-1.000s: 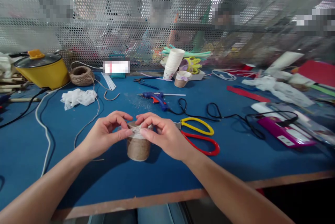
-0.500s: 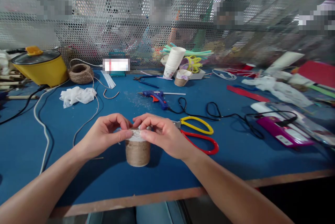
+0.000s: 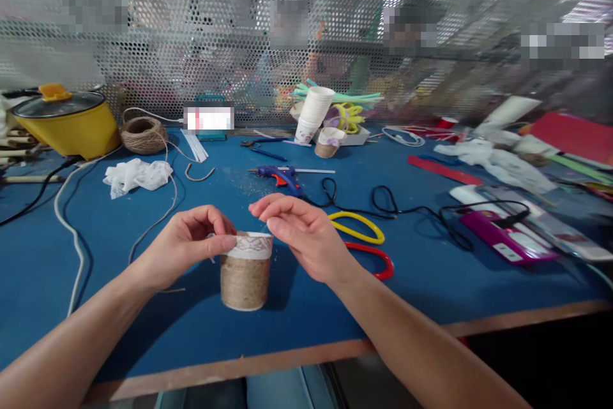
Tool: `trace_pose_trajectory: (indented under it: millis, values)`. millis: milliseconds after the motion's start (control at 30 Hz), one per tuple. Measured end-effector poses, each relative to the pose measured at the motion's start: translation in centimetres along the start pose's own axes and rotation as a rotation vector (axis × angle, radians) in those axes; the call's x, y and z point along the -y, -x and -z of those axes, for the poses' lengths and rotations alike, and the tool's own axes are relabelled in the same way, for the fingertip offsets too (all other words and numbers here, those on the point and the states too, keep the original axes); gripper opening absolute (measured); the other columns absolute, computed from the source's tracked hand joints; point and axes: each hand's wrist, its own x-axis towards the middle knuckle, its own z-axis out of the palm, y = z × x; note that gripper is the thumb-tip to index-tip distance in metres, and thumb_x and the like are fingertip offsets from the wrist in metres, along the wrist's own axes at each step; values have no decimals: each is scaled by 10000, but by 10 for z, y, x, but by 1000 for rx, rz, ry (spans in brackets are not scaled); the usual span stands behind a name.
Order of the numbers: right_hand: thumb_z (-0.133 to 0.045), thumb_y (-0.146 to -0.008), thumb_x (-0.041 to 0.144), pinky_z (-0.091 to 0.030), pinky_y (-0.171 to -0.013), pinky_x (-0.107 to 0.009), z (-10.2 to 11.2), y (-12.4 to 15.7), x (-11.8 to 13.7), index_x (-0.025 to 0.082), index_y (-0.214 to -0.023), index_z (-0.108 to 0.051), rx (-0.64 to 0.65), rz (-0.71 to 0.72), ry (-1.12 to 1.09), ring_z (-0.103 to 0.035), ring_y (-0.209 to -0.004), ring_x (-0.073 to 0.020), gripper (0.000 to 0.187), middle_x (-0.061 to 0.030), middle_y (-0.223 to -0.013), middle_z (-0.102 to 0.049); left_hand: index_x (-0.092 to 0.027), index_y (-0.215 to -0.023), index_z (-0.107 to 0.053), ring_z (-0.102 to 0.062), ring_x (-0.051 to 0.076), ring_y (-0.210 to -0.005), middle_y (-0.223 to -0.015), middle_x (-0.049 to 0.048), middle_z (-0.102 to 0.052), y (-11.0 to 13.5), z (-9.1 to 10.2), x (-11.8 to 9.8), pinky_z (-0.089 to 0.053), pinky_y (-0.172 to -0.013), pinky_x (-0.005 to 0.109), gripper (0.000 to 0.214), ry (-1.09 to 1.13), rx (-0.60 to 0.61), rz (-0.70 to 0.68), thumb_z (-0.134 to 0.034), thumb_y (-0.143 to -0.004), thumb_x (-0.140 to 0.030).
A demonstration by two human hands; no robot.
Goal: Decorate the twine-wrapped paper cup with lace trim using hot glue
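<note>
A paper cup [image 3: 245, 272] wrapped in brown twine, with a white lace band round its rim, stands on the blue table [image 3: 297, 319] in front of me. My left hand [image 3: 184, 246] pinches the lace at the cup's left rim with thumb and forefinger. My right hand [image 3: 299, 237] hovers just right of the rim, fingers loosely curled, and I can see nothing in it. Behind my right hand lie scissors with a yellow handle [image 3: 357, 227] and a red handle [image 3: 376, 259].
A blue glue gun [image 3: 280, 176] with a black cord lies behind the cup. A twine ball [image 3: 142, 134], white lace scrap [image 3: 136, 174], yellow pot [image 3: 67, 122], stacked white cups [image 3: 311, 112] and a magenta device [image 3: 502, 240] also sit here. A perforated metal screen closes the back.
My right hand has let go of the cup's rim and lifted slightly to the right. The lace band now shows fully round the rim. My left hand keeps its pinch.
</note>
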Motion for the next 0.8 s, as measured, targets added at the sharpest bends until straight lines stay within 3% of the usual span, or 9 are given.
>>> trace_pose_trajectory:
  millis: [200,367,600,700,800]
  values:
    - [-673,-784,380,-439,-876,-338,-1,0,1,208,-716,-620,15,-37,61,-571,-952,-167,192,-6,-768,-595,-147,-632,-575,-555,103,-662,-698,0,-649,-2,-1,-1,-423,-599,213,203,16,-15,20,-765,-683,-196]
    - [-653,-785,448,-424,-898,-372,-4,0,5,208,-670,-537,19,19,175,-563,-934,-182,290,-2,-721,-536,-149,-626,-575,-558,110,-666,-698,0,-650,-1,-2,-1,-425,-607,221,206,8,-23,38,-768,-677,-200]
    - [-637,-792,447,-443,-797,-330,-3,1,6,197,-692,-528,1,-36,259,-565,-877,-177,290,-23,-787,-573,-152,-635,-572,-558,111,-674,-710,1,-646,-1,-2,0,-421,-607,221,208,-3,-6,42,-763,-688,-215]
    - [-568,-847,420,-432,-732,-303,-1,1,4,196,-706,-508,-59,14,361,-552,-804,-159,272,-26,-791,-578,-153,-633,-567,-560,113,-676,-705,-2,-643,-1,-2,1,-423,-615,225,216,-16,-4,49,-765,-685,-220]
    - [-514,-884,400,-411,-678,-283,-1,2,4,198,-724,-482,-41,58,494,-523,-737,-143,259,-17,-755,-553,-154,-634,-565,-559,114,-674,-707,0,-646,-1,-2,1,-424,-616,228,221,-25,5,65,-767,-684,-229]
